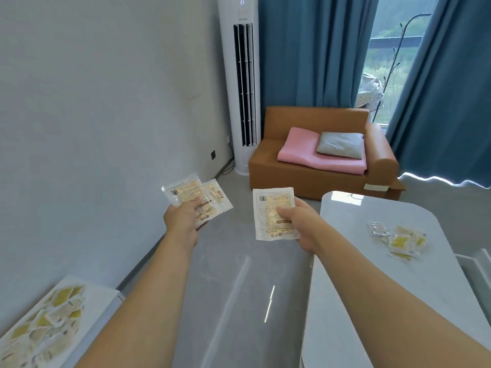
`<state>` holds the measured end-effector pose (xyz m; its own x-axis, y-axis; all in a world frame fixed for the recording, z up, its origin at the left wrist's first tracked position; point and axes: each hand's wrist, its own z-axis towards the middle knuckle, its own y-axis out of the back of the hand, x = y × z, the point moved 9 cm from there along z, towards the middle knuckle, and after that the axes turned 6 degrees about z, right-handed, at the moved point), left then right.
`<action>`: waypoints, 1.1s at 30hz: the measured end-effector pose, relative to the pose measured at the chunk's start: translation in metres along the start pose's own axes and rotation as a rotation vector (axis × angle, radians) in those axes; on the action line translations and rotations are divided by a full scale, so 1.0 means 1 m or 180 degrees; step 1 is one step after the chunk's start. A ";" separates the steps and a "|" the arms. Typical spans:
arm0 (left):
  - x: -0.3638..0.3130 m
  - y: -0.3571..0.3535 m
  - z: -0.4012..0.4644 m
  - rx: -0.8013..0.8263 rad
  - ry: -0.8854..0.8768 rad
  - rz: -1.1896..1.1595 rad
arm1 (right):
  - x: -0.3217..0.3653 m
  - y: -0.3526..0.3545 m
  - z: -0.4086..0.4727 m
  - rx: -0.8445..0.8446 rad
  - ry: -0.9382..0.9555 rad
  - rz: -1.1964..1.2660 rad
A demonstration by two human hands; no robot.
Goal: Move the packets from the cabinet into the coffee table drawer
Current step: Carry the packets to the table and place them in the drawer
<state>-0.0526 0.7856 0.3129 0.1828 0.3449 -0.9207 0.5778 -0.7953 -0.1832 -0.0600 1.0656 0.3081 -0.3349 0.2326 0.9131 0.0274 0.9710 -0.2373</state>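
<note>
Two hands, each carrying stock, held out over the floor between cabinet and coffee table.

Item 1: left hand (183, 217), at 10 o'clock of centre. We count at least two packets (195, 199) fanned in it, thumb on top and fingers curled beneath, pinching the lower corners. We judge the fan comes from gathering several flat sachets in one pinch.

Item 2: right hand (300, 221), at 1 o'clock of centre. It grips a single packet (273, 212) by its right edge, thumb pressed on the printed face, the remaining fingers hidden behind. Held flat and face-up, presumably so that it drops level into the drawer.

Item 3: cabinet (87, 314), at 7 o'clock. A heap of yellow sachets (45, 322) lies in it; we judge much of the stock is yet to be moved.

Item 4: coffee table (398, 288), a white glossy surface at 4 o'clock. A small pile of loose sachets (401, 240) rests on top near its far right side. A white edge at 3 o'clock, beyond the surface, may be the open drawer (475, 264); we cannot tell for certain.

Item 5: background at 12 to 2 o'clock: tower air conditioner (243, 83), brown sofa (318, 160) with pink blanket (305, 150) and grey cushion (340, 144), blue curtains (313, 49).

Status, as we judge it: in transit, both loads carried toward the drawer side.
</note>
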 end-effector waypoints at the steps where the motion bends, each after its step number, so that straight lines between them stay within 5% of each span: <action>1: 0.010 -0.014 -0.017 -0.0019 -0.0022 0.0011 | 0.001 0.024 -0.008 -0.0008 -0.0027 -0.0005; 15: 0.113 -0.222 -0.196 0.0357 -0.0020 0.0185 | 0.038 0.290 -0.074 -0.0342 -0.0053 0.0072; 33: 0.266 -0.423 -0.379 0.0231 0.0338 0.0299 | 0.072 0.617 -0.129 -0.0396 -0.0352 0.0042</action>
<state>0.0533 1.4032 0.2761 0.3185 0.3149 -0.8941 0.4959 -0.8592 -0.1260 0.0538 1.6881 0.2703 -0.4351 0.2446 0.8665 0.1466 0.9688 -0.1999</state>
